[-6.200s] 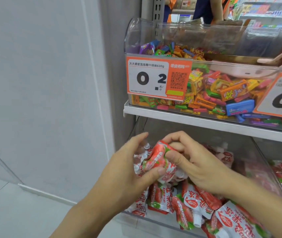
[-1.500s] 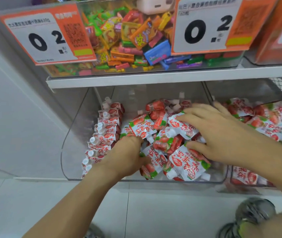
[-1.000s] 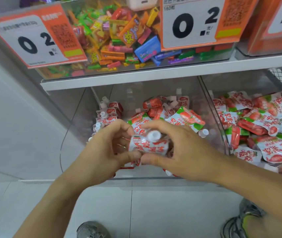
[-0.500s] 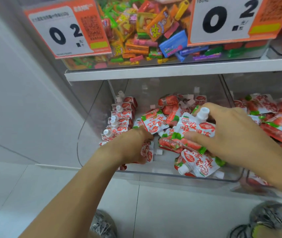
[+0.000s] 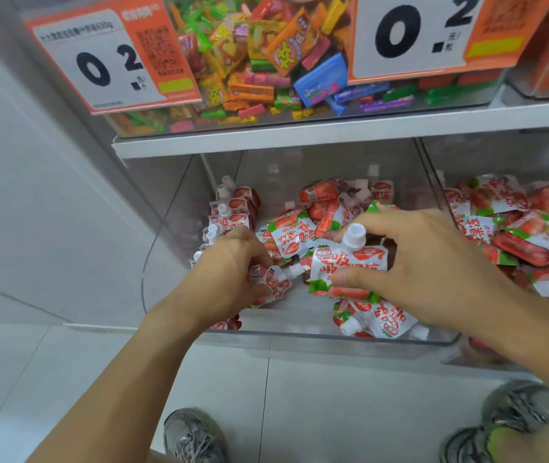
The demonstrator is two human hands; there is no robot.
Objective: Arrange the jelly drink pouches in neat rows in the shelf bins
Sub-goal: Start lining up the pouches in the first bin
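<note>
The right hand (image 5: pixel 433 265) holds an upright jelly pouch (image 5: pixel 346 265), thumb on its front and fingers curled behind, over the clear bin (image 5: pixel 300 337). The left hand (image 5: pixel 229 279) has its grip clamped on a second pouch (image 5: pixel 275 279) beside the standing row (image 5: pixel 229 212) at the bin's left wall.

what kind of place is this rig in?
Most likely a shop's snack aisle: orange price tags clipped to a clear candy bin, and shelf bins below holding loose jelly drink pouches being straightened by hand.

Bright, even shop light — soft shadows, wide-angle bending at edges, slight blur.
</note>
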